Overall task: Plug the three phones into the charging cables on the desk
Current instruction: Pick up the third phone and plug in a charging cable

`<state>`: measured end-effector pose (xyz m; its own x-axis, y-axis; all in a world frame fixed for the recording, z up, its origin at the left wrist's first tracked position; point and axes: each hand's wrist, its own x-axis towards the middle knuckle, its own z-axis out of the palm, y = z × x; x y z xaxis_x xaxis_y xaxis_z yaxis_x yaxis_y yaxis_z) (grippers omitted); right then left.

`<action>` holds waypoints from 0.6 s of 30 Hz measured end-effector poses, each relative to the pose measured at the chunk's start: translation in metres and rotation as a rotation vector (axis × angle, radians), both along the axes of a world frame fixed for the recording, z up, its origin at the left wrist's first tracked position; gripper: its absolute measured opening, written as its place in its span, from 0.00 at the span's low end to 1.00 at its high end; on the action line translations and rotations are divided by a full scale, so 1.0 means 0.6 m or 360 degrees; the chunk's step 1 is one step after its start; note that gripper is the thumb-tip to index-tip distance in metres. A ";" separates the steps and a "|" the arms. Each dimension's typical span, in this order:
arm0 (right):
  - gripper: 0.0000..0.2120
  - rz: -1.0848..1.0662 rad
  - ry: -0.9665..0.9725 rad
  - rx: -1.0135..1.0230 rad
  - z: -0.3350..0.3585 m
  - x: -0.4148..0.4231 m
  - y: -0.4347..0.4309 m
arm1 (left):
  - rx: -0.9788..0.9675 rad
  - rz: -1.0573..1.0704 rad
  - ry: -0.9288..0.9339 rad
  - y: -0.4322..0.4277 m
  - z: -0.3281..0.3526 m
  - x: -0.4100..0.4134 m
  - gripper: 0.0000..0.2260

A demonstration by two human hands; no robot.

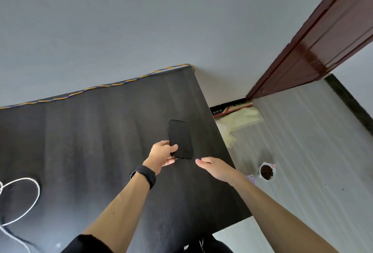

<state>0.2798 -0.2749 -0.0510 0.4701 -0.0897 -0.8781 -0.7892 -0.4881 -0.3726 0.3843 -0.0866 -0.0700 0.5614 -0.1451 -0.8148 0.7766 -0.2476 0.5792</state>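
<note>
A black phone (181,137) lies flat near the right edge of the dark desk (90,141). My left hand (162,154), with a black band on its wrist, grips the phone's near left corner between thumb and fingers. My right hand (215,167) hovers just right of the phone's near end, fingers extended and apart, holding nothing. A white charging cable (30,198) loops at the desk's far left, away from both hands. Only this one phone is in view.
A braided orange-and-blue cord (121,83) runs along the desk's back edge against the grey wall. Right of the desk, on the pale floor, stand a small pot of soil (266,171) and some cream paper (240,121). A brown door (323,37) is at the upper right.
</note>
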 end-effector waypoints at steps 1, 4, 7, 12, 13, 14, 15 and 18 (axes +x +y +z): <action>0.32 -0.0280 0.0040 0.0125 0.011 -0.016 0.013 | -0.0103 -0.0029 0.0052 0.010 0.021 -0.024 0.12; 0.23 -0.0964 0.0075 0.0428 0.053 -0.081 0.051 | -0.0380 -0.0275 0.0160 0.039 0.075 -0.093 0.12; 0.16 -0.1318 -0.0125 0.0607 0.069 -0.145 0.076 | -0.0477 -0.0493 0.0210 0.060 0.108 -0.139 0.13; 0.08 -0.1500 -0.0552 0.0462 0.106 -0.210 0.090 | -0.0475 -0.0835 0.0230 0.088 0.125 -0.185 0.16; 0.08 -0.1481 -0.0627 0.0410 0.110 -0.221 0.090 | -0.0480 -0.0893 0.0232 0.095 0.126 -0.193 0.17; 0.11 -0.1419 -0.0677 0.0374 0.113 -0.232 0.090 | -0.0488 -0.0938 0.0230 0.102 0.126 -0.201 0.18; 0.16 -0.1350 -0.0705 0.0345 0.115 -0.248 0.093 | -0.0494 -0.0975 0.0229 0.111 0.129 -0.211 0.18; 0.22 -0.1158 -0.0749 0.0255 0.122 -0.280 0.099 | -0.0525 -0.1051 0.0228 0.129 0.141 -0.235 0.17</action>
